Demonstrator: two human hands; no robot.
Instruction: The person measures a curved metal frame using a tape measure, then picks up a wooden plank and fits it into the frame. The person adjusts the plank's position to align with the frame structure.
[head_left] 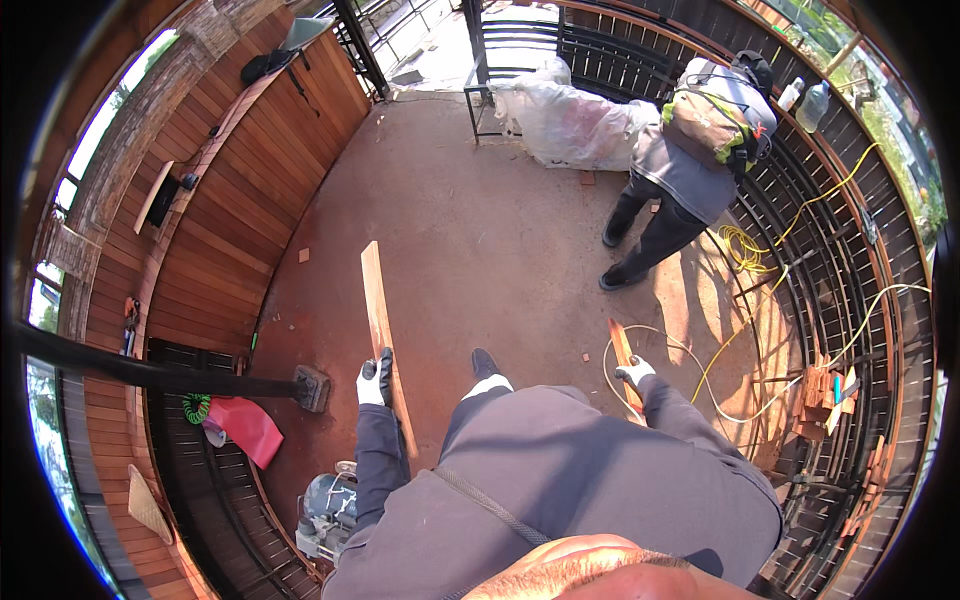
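My left hand [375, 380], in a white and black work glove, grips a long reddish wooden plank [377, 300] that points away from me over the floor. My right hand [634, 372], gloved the same way, holds a shorter reddish wood strip [621, 345] near my right hip. Both forearms wear dark sleeves. My dark shoe [484, 362] shows between the two hands.
Another person [680, 170] with a backpack bends near the curved black metal railing [800, 260]. A plastic-wrapped bundle [570, 120] lies at the back. Yellow cable [745, 250] and white cord [690, 350] trail on the floor at right. Wood offcuts [825, 390] are stacked at right; a power tool [328, 505] and red bag [245, 425] at left.
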